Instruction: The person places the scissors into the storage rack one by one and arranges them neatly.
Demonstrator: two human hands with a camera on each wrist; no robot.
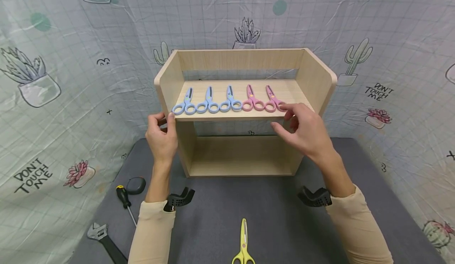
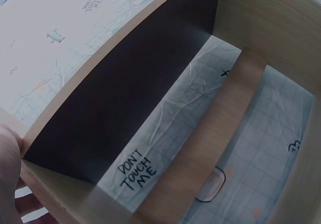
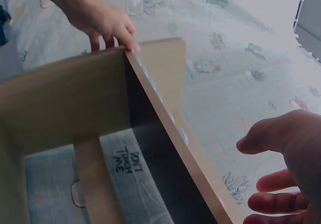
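My left hand (image 1: 161, 137) grips the front left corner of the wooden shelf (image 1: 316, 78), thumb on top and fingers curled around the side panel. Along the upper board lie three blue scissors (image 1: 209, 102) and then two pink scissors (image 1: 262, 100), handles toward me, so five look placed already. My right hand (image 1: 305, 132) hovers loosely open and empty just in front of the rightmost pink pair, while the yellow scissors (image 1: 243, 242) lie on the grey table (image 1: 277, 216) close to me, apparently the one left to shelve.
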